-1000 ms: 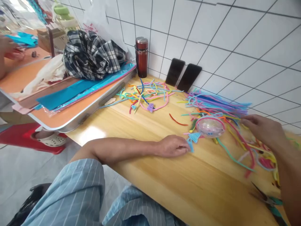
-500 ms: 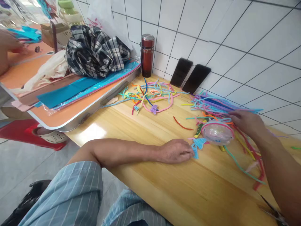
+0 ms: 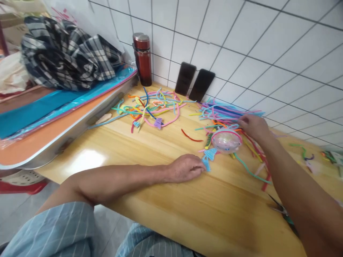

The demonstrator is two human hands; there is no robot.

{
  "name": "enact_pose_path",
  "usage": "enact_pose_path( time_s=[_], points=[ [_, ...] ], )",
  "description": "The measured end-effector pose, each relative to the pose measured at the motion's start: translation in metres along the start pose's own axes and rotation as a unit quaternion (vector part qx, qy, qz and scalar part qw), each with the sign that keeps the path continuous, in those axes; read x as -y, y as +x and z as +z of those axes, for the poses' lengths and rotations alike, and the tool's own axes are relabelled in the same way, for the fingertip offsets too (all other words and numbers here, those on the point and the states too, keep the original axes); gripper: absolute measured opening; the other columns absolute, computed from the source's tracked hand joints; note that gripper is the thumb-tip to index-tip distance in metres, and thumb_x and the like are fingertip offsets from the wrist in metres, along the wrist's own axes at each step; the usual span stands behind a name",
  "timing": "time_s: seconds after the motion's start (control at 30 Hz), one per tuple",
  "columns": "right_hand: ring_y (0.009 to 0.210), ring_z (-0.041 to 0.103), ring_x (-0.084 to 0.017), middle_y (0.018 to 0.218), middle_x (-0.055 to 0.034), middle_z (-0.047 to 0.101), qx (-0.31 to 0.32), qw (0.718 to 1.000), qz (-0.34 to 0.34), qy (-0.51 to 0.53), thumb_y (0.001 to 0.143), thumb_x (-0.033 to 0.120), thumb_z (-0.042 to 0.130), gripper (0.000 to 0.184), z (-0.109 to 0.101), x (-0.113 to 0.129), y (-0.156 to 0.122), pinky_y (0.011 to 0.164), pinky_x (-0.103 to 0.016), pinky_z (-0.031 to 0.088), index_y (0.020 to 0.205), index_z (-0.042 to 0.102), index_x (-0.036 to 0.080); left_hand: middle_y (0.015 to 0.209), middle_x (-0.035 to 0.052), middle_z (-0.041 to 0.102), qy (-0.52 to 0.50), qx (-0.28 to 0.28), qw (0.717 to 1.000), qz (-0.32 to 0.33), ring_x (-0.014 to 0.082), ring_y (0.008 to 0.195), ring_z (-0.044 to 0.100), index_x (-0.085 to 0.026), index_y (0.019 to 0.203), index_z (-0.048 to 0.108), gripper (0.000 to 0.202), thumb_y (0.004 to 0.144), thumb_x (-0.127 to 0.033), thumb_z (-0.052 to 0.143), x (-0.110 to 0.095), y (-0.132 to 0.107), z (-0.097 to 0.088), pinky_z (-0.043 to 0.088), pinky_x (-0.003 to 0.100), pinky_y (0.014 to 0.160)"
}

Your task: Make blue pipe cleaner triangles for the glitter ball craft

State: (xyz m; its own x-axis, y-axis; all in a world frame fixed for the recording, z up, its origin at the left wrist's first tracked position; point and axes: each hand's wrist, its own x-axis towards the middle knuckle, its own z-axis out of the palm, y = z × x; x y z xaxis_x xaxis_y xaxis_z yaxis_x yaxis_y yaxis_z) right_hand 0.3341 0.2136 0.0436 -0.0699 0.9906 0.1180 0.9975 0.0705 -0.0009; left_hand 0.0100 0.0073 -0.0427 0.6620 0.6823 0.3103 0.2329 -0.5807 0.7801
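My left hand (image 3: pixel 186 168) rests on the table with curled fingers, its fingertips closed at the edge of a light blue pipe-cleaner bow (image 3: pixel 210 154). My right hand (image 3: pixel 253 126) reaches over to the bundle of blue, purple and pink pipe cleaners (image 3: pixel 225 110) by the wall. Its thumb and fingers are pinched together at the bundle's near side; what is between them is hidden. Just below that hand sits a clear, rounded plastic container (image 3: pixel 227 142) with a pink rim. A green and yellow twisted piece (image 3: pixel 209 140) lies beside the container.
Loose pipe cleaners (image 3: pixel 158 107) lie tangled at the back left. Two black phones (image 3: pixel 202 85) and a red thermos (image 3: pixel 143 60) stand by the tiled wall. Scissors (image 3: pixel 280 207) lie under my right forearm. A plaid cloth (image 3: pixel 69 53) sits on an orange board (image 3: pixel 50 134) at left.
The view has swung to the right, so more of the table's right side shows. Both hands stay at about the same places on the table.
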Motion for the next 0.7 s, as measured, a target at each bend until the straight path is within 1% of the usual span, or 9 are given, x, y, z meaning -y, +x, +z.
enact_pose_path(
  time_s=[0.13,0.23,0.27,0.33,0.4,0.43,0.53,0.63,0.7],
  points=[
    [0.101,0.075,-0.030,0.112,-0.0153,0.085,-0.039,0.999,0.022,0.007,0.099,0.035,0.064,0.027,-0.003,-0.004,0.003,0.084,-0.038,0.051,0.113,0.082,0.021,0.098,0.0106,0.083,-0.022,-0.037,0.999,0.008,0.0213,0.093,0.077,-0.016,0.104,0.080,0.027,0.108,-0.022,0.054,-0.001,-0.004,-0.002,0.056,0.030,0.089],
    [0.101,0.076,-0.030,0.110,-0.0136,0.086,-0.059,0.998,0.008,0.034,0.097,0.035,0.063,0.029,-0.002,-0.006,0.005,0.086,-0.037,0.052,0.112,0.084,0.021,0.094,0.0103,0.083,-0.032,-0.052,0.998,0.006,0.0213,0.089,0.077,-0.015,0.101,0.080,0.026,0.105,-0.019,0.055,-0.002,-0.005,-0.003,0.056,0.029,0.084],
    [0.100,0.076,-0.030,0.108,-0.0129,0.086,-0.047,0.998,-0.006,0.040,0.096,0.035,0.064,0.029,-0.001,-0.006,0.006,0.085,-0.037,0.051,0.110,0.084,0.021,0.094,0.0104,0.083,-0.038,-0.055,0.998,0.004,0.0214,0.088,0.077,-0.014,0.101,0.080,0.026,0.105,-0.019,0.055,-0.002,-0.005,-0.003,0.056,0.029,0.083],
    [0.094,0.075,-0.030,0.101,-0.0117,0.086,-0.002,0.999,-0.021,0.034,0.097,0.037,0.063,0.028,0.001,-0.009,0.006,0.081,-0.037,0.050,0.101,0.086,0.021,0.094,0.0104,0.083,-0.050,-0.059,0.997,-0.003,0.0214,0.088,0.078,-0.014,0.101,0.081,0.025,0.105,-0.020,0.057,-0.003,-0.006,-0.004,0.057,0.029,0.082],
    [0.091,0.073,-0.031,0.097,-0.0121,0.085,0.024,1.000,-0.007,0.009,0.100,0.041,0.058,0.034,0.002,-0.014,0.007,0.077,-0.038,0.048,0.092,0.085,0.022,0.093,0.0094,0.083,-0.059,-0.061,0.996,-0.012,0.0204,0.087,0.078,-0.015,0.100,0.081,0.024,0.107,-0.022,0.059,-0.005,-0.005,-0.005,0.057,0.029,0.082],
    [0.091,0.073,-0.032,0.098,-0.0132,0.085,0.021,1.000,0.008,-0.003,0.101,0.042,0.055,0.038,0.002,-0.017,0.007,0.076,-0.038,0.047,0.091,0.085,0.022,0.092,0.0086,0.083,-0.063,-0.064,0.996,-0.016,0.0196,0.086,0.078,-0.016,0.099,0.081,0.024,0.107,-0.022,0.060,-0.006,-0.005,-0.006,0.057,0.029,0.082],
    [0.098,0.073,-0.034,0.107,-0.0166,0.085,-0.010,0.999,0.034,-0.013,0.103,0.037,0.050,0.040,0.002,-0.026,0.007,0.078,-0.040,0.048,0.096,0.086,0.020,0.093,0.0067,0.083,-0.081,-0.095,0.992,-0.020,0.0169,0.086,0.078,-0.017,0.100,0.080,0.020,0.107,-0.019,0.062,-0.011,-0.005,-0.009,0.058,0.026,0.082],
    [0.111,0.073,-0.035,0.120,-0.0163,0.084,-0.029,1.000,0.009,-0.005,0.102,0.029,0.050,0.037,0.006,-0.029,0.006,0.088,-0.042,0.051,0.105,0.086,0.021,0.099,0.0055,0.084,-0.087,-0.154,0.984,0.001,0.0152,0.093,0.080,-0.018,0.105,0.080,0.017,0.108,-0.017,0.064,-0.019,-0.007,-0.015,0.060,0.025,0.088],
    [0.118,0.071,-0.035,0.124,-0.0161,0.084,-0.037,0.999,-0.021,0.005,0.101,0.027,0.050,0.037,0.009,-0.029,0.005,0.095,-0.043,0.053,0.109,0.086,0.021,0.103,0.0046,0.085,-0.069,-0.192,0.979,0.020,0.0144,0.097,0.080,-0.020,0.108,0.080,0.016,0.108,-0.016,0.064,-0.027,-0.007,-0.023,0.061,0.025,0.091]
  ],
)
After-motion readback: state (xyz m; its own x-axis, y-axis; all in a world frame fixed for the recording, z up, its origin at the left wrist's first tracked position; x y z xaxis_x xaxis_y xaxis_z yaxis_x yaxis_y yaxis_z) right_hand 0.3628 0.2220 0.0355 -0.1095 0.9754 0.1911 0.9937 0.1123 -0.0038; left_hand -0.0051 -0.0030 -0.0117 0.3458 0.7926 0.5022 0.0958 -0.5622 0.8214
